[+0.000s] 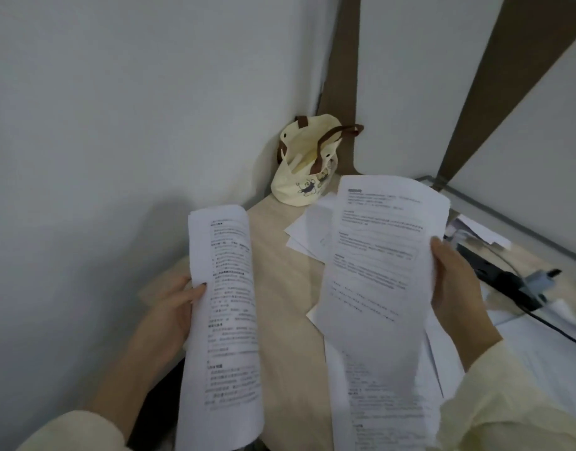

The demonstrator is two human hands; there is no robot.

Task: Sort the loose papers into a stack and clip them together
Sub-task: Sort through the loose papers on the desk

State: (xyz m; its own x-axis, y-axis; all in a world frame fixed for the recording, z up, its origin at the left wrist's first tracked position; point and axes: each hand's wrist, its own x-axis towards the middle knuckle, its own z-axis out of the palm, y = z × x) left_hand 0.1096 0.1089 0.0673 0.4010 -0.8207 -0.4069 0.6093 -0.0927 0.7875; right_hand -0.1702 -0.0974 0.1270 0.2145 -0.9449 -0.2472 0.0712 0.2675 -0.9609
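Observation:
My left hand [174,309] grips the left edge of a thin bundle of printed sheets [225,320], held upright above the desk's left side. My right hand [455,288] pinches the right edge of a single printed sheet [374,255], lifted over the desk. Under that sheet, more loose papers [308,232] lie fanned out on the light wooden desk [280,271], and other printed pages [387,402] lie near the front edge. No clip shows in view.
A cream tote bag [308,164] with brown handles stands in the back corner against the wall. A black power strip [501,275] with a cable and plug lies at the right, beside more papers. White walls close in on the left and behind.

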